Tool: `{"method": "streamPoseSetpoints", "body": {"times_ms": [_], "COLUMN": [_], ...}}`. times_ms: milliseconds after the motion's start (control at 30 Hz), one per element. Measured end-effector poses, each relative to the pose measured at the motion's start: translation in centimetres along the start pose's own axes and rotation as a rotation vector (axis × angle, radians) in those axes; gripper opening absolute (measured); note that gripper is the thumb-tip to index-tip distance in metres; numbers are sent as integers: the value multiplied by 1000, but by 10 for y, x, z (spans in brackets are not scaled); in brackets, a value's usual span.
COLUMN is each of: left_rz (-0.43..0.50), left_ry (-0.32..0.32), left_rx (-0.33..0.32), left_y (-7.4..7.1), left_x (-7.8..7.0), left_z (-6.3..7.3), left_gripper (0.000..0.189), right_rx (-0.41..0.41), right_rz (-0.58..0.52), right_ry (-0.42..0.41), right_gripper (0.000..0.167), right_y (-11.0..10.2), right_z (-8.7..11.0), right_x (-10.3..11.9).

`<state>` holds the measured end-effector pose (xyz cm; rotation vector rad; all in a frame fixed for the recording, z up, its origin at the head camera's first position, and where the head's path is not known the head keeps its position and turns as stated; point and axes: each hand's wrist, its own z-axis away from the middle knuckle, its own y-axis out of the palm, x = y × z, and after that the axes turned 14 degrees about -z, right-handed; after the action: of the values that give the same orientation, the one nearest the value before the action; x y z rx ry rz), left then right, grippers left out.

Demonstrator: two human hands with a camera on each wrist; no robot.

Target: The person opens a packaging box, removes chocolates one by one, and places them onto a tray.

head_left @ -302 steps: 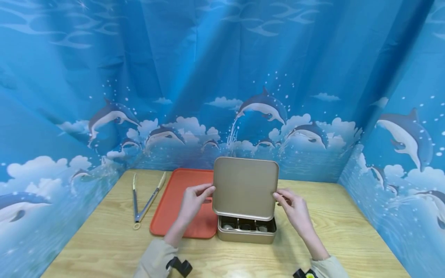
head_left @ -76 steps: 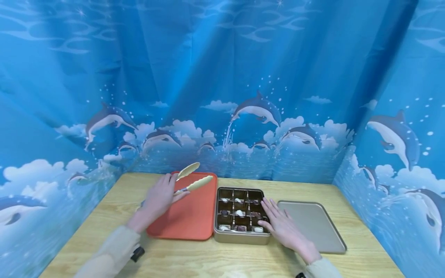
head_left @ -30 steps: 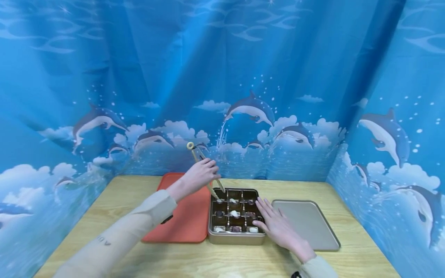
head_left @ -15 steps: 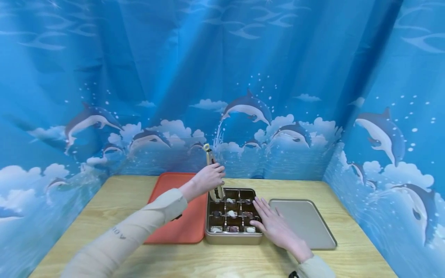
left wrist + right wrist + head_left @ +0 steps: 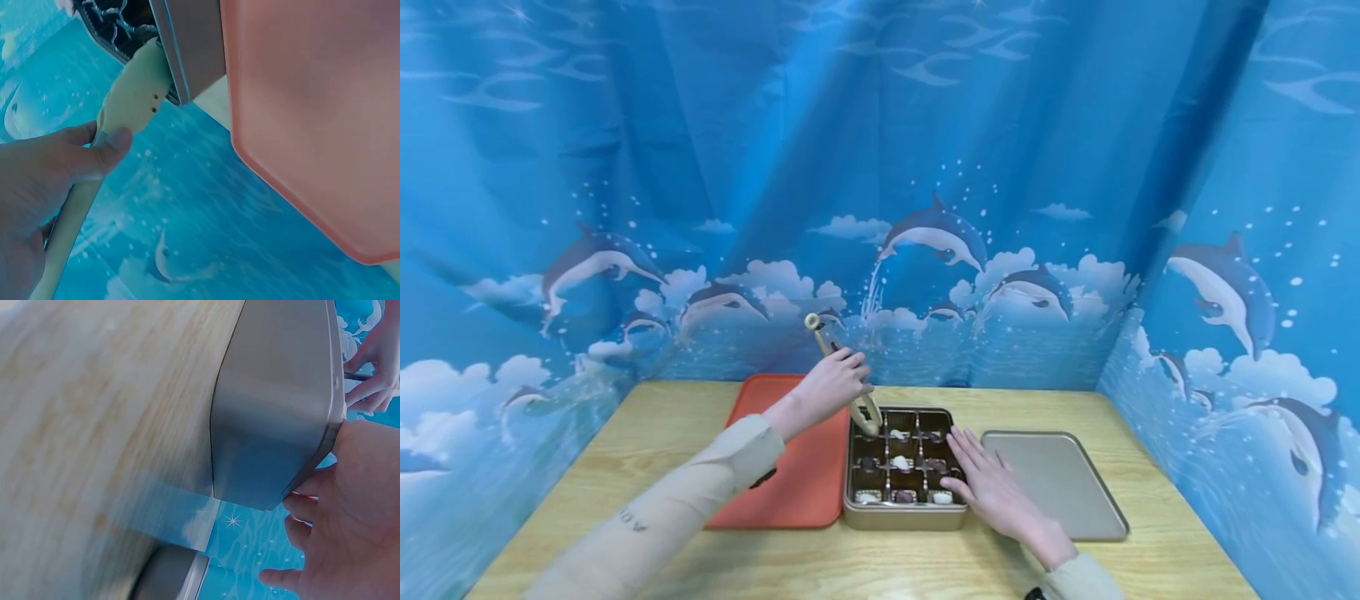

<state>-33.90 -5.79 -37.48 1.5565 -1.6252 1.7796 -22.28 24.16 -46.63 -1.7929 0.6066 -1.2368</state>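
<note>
My left hand grips a pair of tongs with cream tips. The tips reach down into the back left compartment of a gold-brown tin box; the left wrist view shows one broad tong tip at the box rim. Whether a piece sits between the tips is hidden. Dividers split the box into several compartments holding small dark and white pieces, which look like chocolates. On the right rim of the box rests my right hand, fingers extended; in the right wrist view it lies along the box's upper edge.
Flat on the table right of the box lies its lid. A red-orange tray lies close against the box's left side, partly under my left forearm. The blue dolphin curtain stands behind the wooden table.
The lid, earlier held above the box, now lies at the right. My left hand picked up the tongs and brought them into the box; their ring end has just swung left. The right hand stays.
</note>
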Motion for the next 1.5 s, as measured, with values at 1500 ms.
{"method": "streamPoseSetpoints", "body": {"times_ms": [1500], "left_rz": [275], "left_ry": [-671], "left_rx": [117], "left_y": [61], "left_x": [44], "left_z": [153], "left_gripper": [40], "right_rx": [-11], "right_rz": [11], "right_ry": [-20], "right_gripper": [72], "right_y": [0], "right_z": [2], "right_x": [1]}}
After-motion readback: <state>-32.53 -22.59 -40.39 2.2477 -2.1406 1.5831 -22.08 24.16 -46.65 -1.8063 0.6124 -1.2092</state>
